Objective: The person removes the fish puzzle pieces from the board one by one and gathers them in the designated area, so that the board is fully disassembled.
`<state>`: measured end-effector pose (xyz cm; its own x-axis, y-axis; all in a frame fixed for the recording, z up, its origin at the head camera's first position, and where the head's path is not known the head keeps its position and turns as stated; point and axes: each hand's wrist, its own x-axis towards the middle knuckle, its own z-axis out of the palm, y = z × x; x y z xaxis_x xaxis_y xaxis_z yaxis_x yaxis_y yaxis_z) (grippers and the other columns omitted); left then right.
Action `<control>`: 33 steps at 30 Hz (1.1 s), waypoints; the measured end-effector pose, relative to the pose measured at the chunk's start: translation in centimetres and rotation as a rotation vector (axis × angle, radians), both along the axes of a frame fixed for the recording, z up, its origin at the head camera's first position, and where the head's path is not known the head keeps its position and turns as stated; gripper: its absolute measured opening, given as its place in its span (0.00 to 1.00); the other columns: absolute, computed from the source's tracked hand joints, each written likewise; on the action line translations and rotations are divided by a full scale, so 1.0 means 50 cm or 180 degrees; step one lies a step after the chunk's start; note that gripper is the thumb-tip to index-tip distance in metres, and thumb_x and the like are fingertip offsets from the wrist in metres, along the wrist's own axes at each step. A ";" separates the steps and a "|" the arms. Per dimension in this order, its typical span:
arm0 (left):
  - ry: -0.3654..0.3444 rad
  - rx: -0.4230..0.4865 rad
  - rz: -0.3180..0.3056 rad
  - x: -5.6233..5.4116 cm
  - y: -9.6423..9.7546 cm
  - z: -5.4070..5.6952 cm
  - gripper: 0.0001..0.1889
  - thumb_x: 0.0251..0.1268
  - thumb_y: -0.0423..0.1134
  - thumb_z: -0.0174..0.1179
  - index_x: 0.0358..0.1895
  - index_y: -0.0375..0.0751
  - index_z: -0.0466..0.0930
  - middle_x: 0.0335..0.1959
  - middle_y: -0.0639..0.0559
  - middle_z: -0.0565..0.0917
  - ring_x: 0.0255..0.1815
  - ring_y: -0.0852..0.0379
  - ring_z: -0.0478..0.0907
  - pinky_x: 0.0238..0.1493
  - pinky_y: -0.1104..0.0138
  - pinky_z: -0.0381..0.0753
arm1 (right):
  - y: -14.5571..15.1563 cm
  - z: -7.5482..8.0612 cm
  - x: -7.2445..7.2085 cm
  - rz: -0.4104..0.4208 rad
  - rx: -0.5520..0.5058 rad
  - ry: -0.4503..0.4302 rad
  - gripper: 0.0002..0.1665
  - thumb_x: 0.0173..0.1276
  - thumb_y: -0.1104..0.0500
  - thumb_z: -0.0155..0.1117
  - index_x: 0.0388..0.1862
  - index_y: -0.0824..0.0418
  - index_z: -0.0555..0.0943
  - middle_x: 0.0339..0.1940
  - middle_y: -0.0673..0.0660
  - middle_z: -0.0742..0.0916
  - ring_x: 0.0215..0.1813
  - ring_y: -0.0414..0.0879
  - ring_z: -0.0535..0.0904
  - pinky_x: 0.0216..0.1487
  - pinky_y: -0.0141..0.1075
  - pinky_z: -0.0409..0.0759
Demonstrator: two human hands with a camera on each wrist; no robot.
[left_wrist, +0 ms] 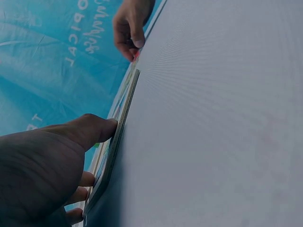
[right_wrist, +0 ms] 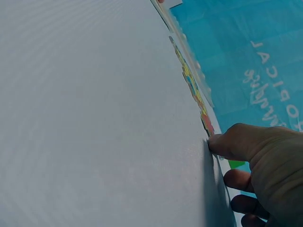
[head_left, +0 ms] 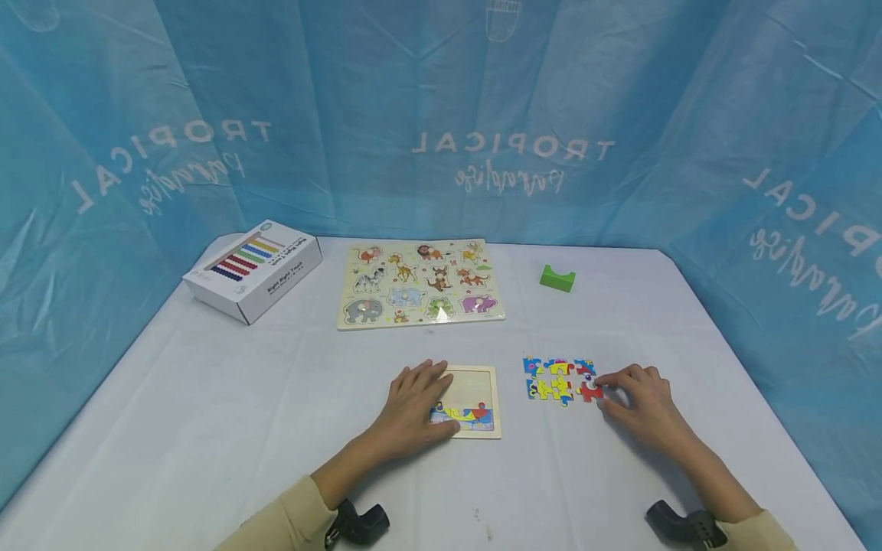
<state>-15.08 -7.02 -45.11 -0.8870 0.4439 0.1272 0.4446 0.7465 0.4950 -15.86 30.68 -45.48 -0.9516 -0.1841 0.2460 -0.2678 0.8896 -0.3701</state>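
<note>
My left hand (head_left: 413,409) rests over the left side of a square wooden puzzle tray (head_left: 498,402), fingers spread and thumb along its near edge. Joined picture pieces (head_left: 475,418) fill the lower part of the tray; its upper part shows bare wood. In the left wrist view, the thumb touches the edge of the tray (left_wrist: 124,113). To the right, my right hand (head_left: 644,402) pinches a red puzzle piece (head_left: 589,392) between thumb and index finger, at the right side of several loose jigsaw pieces (head_left: 554,375). Fingertips partly hide the red piece.
An animal peg puzzle board (head_left: 422,283) lies at the back, with a white box (head_left: 255,272) to its left. A green arched block (head_left: 557,278) stands at the back right. Blue curtains (head_left: 441,115) surround the white table (head_left: 276,428).
</note>
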 end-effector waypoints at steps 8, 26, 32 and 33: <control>-0.0006 0.0014 0.0004 -0.001 -0.001 0.001 0.37 0.52 0.53 0.62 0.65 0.38 0.69 0.71 0.44 0.64 0.74 0.42 0.55 0.70 0.41 0.49 | 0.000 0.001 -0.003 -0.0023 -0.0028 -0.0106 0.19 0.52 0.62 0.71 0.46 0.56 0.83 0.43 0.59 0.80 0.49 0.53 0.66 0.44 0.48 0.60; -0.0024 0.0072 -0.0014 0.001 -0.003 0.002 0.37 0.52 0.53 0.62 0.64 0.37 0.69 0.71 0.44 0.64 0.74 0.41 0.54 0.71 0.41 0.49 | -0.003 0.006 0.001 -0.0010 -0.0026 -0.0194 0.19 0.54 0.61 0.70 0.47 0.56 0.83 0.43 0.59 0.79 0.49 0.53 0.66 0.44 0.47 0.60; -0.0035 0.0100 -0.0003 0.001 -0.001 0.002 0.36 0.52 0.52 0.63 0.64 0.37 0.69 0.71 0.43 0.64 0.74 0.41 0.54 0.71 0.40 0.49 | -0.010 0.005 0.002 0.0032 -0.0038 0.0064 0.18 0.52 0.63 0.70 0.45 0.58 0.84 0.40 0.59 0.80 0.46 0.52 0.67 0.42 0.46 0.59; -0.0036 0.0100 -0.0008 0.001 -0.001 0.002 0.36 0.52 0.52 0.63 0.64 0.37 0.69 0.71 0.43 0.64 0.74 0.41 0.54 0.71 0.41 0.48 | -0.013 0.006 0.003 0.0050 -0.0059 0.0122 0.18 0.51 0.63 0.70 0.44 0.58 0.84 0.39 0.59 0.80 0.46 0.52 0.67 0.42 0.45 0.59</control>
